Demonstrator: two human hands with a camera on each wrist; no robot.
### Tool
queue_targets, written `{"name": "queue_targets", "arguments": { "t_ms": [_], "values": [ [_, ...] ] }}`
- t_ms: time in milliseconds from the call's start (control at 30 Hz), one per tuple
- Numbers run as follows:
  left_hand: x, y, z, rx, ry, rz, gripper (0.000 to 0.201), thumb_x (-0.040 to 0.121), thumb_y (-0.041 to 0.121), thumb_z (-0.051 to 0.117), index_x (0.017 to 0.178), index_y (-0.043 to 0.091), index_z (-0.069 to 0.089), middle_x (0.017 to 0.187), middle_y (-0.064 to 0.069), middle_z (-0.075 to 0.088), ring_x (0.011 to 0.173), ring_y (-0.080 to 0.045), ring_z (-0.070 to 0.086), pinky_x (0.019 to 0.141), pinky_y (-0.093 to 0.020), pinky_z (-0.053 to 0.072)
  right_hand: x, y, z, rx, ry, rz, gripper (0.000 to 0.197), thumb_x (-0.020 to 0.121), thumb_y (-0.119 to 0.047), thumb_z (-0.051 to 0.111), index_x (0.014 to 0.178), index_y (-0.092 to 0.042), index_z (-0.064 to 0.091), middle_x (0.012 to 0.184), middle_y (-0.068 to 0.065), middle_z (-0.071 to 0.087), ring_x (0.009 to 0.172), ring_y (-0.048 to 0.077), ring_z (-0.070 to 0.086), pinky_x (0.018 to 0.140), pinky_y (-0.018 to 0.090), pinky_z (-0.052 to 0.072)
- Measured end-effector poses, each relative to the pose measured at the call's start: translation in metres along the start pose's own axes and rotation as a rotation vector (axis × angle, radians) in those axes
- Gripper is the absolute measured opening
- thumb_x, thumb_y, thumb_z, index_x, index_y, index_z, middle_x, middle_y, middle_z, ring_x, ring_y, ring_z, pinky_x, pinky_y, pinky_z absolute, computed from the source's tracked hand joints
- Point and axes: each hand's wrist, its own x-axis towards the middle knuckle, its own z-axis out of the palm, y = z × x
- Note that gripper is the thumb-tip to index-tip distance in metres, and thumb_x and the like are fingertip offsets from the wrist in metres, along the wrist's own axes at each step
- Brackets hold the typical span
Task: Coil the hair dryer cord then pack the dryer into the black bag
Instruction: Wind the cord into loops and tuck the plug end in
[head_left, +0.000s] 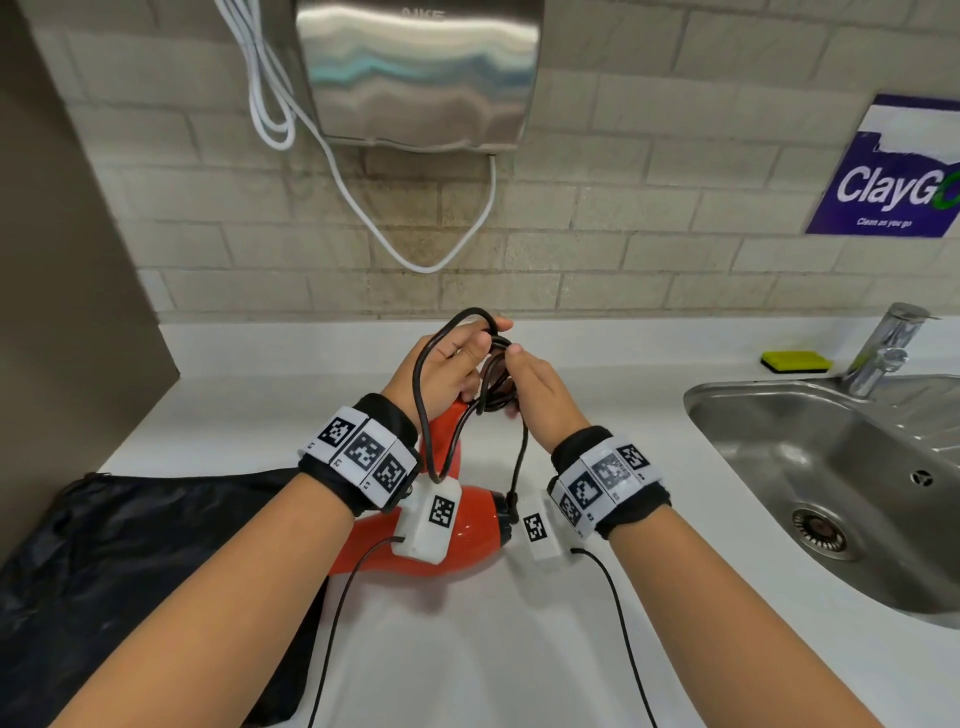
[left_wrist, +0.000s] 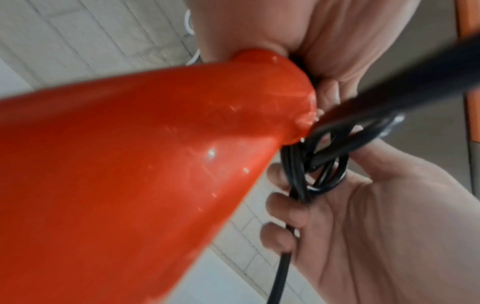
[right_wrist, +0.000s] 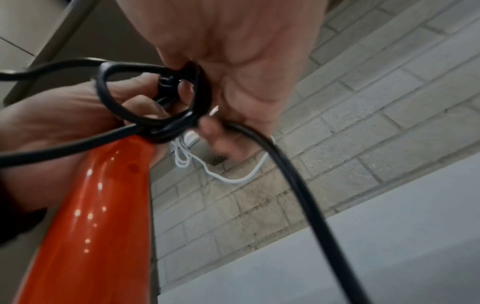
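Observation:
The orange-red hair dryer (head_left: 475, 535) is held just above the white counter, handle pointing away from me, partly hidden by my wrist bands. Its black cord (head_left: 493, 384) is bunched in several small loops at the handle's end. My left hand (head_left: 452, 364) grips that end and a loop of cord; the handle (left_wrist: 130, 164) presses into its palm. My right hand (head_left: 535, 389) has its fingers (left_wrist: 283, 207) curled round the coil (left_wrist: 324, 174). A loose stretch of cord (right_wrist: 298, 185) hangs from the right hand (right_wrist: 233, 61). The black bag (head_left: 130, 561) lies flat at lower left.
A steel sink (head_left: 696, 410) with a tap (head_left: 883, 353) fills the right side, with a yellow sponge (head_left: 795, 361) behind it. A steel hand dryer (head_left: 415, 73) with a dangling white cable (head_left: 431, 260) hangs on the tiled wall ahead. A brown wall bounds the left.

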Motion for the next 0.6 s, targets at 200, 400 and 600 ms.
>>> {"name": "queue_targets", "arguments": {
  "t_ms": [200,400,600],
  "values": [
    [0.002,-0.002,-0.003,0.023,0.043,-0.003,0.026,0.097,0.028,0.038,0.119,0.030,0.051,0.048,0.012,0.050,0.043,-0.004,0.033,0.050,-0.020,0.035,-0.001,0.020,-0.006,0.092,-0.011,-0.030,0.031,0.091,-0.028,0.033,0.088,-0.011,0.059,0.066,-0.014,0.056,0.054,-0.011,0.049,0.057,0.006,0.037],
    [0.002,-0.003,-0.009,-0.067,0.104,-0.036,0.033,0.082,0.056,0.049,0.106,0.035,0.058,0.076,0.009,0.056,0.037,-0.002,0.035,0.044,-0.014,0.035,0.002,0.055,-0.030,-0.206,0.102,0.071,0.025,0.094,-0.010,0.042,0.100,-0.002,0.065,0.107,0.015,0.064,0.094,0.009,0.054,0.075,0.010,0.037],
    [-0.002,-0.004,-0.020,-0.093,0.165,-0.078,0.024,0.097,0.028,0.037,0.100,0.027,0.061,0.081,0.001,0.052,0.037,-0.002,0.035,0.041,-0.014,0.034,-0.016,0.112,-0.063,-0.673,0.019,0.646,0.029,0.093,-0.010,0.039,0.104,0.000,0.064,0.102,0.019,0.063,0.078,0.024,0.055,0.066,0.026,0.038]
  ]
}}
